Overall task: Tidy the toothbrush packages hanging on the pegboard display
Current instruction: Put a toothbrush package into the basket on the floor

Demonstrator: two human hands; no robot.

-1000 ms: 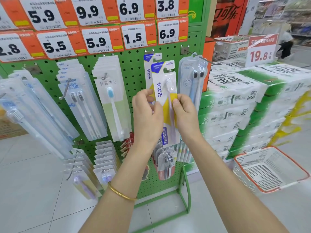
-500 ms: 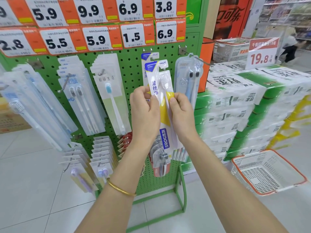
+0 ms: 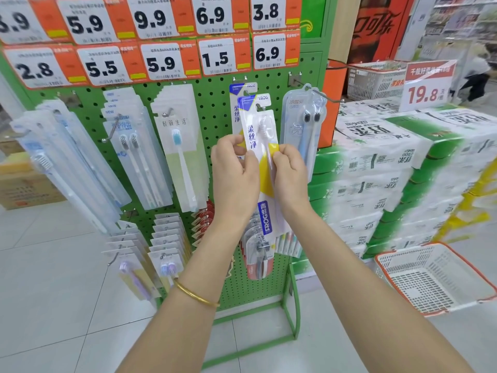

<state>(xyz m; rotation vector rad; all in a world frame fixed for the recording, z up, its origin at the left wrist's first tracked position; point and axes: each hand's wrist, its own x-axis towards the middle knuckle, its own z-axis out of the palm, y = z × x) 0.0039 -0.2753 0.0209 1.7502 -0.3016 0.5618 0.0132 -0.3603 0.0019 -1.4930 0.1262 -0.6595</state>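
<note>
A white, blue and yellow toothbrush package hangs at the middle of the green pegboard, with a second like package behind it. My left hand pinches its left edge. My right hand pinches its right edge at the yellow patch. A clear twin-brush package hangs on the hook just to the right. More packages hang to the left: a pale green one and a twin-brush one.
Price tags line the top of the board. Smaller packs hang low on the board. Stacked tissue packs stand to the right, with a white and orange basket on the floor beside them.
The front package has swung back from a leftward tilt to hang nearly straight. Both hands stay on its edges at about the same spot.
</note>
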